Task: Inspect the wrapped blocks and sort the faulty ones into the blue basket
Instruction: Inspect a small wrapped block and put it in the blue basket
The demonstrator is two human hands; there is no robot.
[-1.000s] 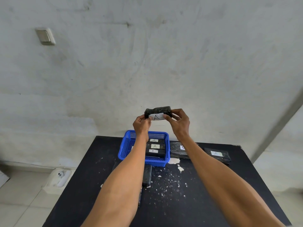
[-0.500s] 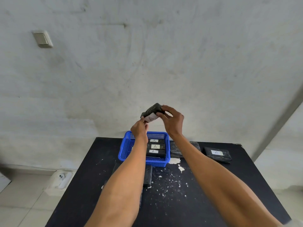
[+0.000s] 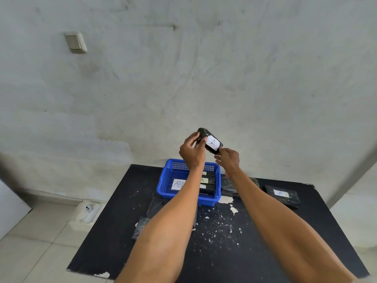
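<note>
Matte black table (image 3: 265, 252) flecked with white chips, blue mesh plastic basket (image 3: 166, 185) holding labelled dark blocks, left hand (image 3: 191, 153) and right hand (image 3: 229, 161) both gripping one tilted, crinkly dark wrapped block (image 3: 206, 134) above the basket, white paper label (image 3: 212, 143) marked A

Both hands (image 3: 192, 153) raised, fingers clamped

Black wrapped block (image 3: 210, 139) white-labelled, blue basket (image 3: 166, 186), white-flecked black table (image 3: 224, 252)
</note>
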